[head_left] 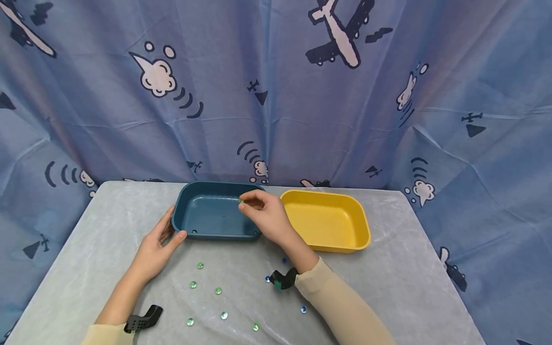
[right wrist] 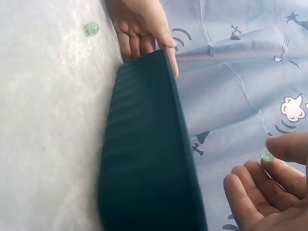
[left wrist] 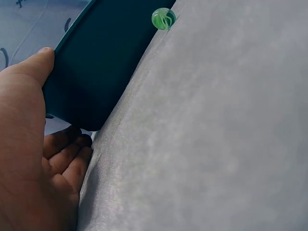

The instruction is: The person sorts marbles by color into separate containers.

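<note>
My right hand (head_left: 269,215) is over the right end of the dark teal tub (head_left: 215,237), pinching a green glass marble (right wrist: 267,154) between thumb and index finger. The marble is above the rim. At the tub's left end, my left hand (head_left: 153,251) touches the corner, thumb at the near rim and relaxed fingers along the side wall. Inside the tub, a small green marble (head_left: 194,232) lies by the near wall. Several green marbles are scattered on the table in front, one (left wrist: 163,19) close to the tub in the left wrist view.
A yellow tub (head_left: 362,235) stands to the right of the teal one, partly behind my right forearm. Blue marbles, such as one (head_left: 304,309), lie near that forearm. A grey cloth (head_left: 409,287) covers the table. Behind hangs a blue curtain (head_left: 293,134) with airplane prints.
</note>
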`<state>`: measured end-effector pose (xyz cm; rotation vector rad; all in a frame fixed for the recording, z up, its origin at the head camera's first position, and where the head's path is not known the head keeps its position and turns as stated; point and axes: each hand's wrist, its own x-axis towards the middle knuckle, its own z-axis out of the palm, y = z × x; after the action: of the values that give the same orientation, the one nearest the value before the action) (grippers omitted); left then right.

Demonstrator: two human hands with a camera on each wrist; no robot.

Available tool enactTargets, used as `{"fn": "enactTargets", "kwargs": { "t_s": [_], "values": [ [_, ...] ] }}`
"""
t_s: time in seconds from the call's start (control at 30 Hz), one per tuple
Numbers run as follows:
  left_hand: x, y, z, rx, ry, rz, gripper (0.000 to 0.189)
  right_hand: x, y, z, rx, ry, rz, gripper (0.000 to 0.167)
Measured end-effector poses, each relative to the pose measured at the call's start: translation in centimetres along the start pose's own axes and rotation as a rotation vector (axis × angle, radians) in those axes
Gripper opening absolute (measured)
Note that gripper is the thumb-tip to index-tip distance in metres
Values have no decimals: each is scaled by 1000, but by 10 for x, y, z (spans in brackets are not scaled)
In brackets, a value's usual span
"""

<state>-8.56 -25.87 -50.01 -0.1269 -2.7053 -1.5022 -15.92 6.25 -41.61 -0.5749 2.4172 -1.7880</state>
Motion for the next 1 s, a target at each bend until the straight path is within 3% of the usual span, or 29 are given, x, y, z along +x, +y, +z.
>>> {"fn": "enactTargets", "kwargs": {
  "t_s": [0.37,1.0],
  "values": [
    [0,-1,1,-8,3,1,85,7,6,3,-75,10,23,25],
    [0,-2,-1,-12,-5,0,85,4,10,6,-100,5,12,17]
  ]
}}
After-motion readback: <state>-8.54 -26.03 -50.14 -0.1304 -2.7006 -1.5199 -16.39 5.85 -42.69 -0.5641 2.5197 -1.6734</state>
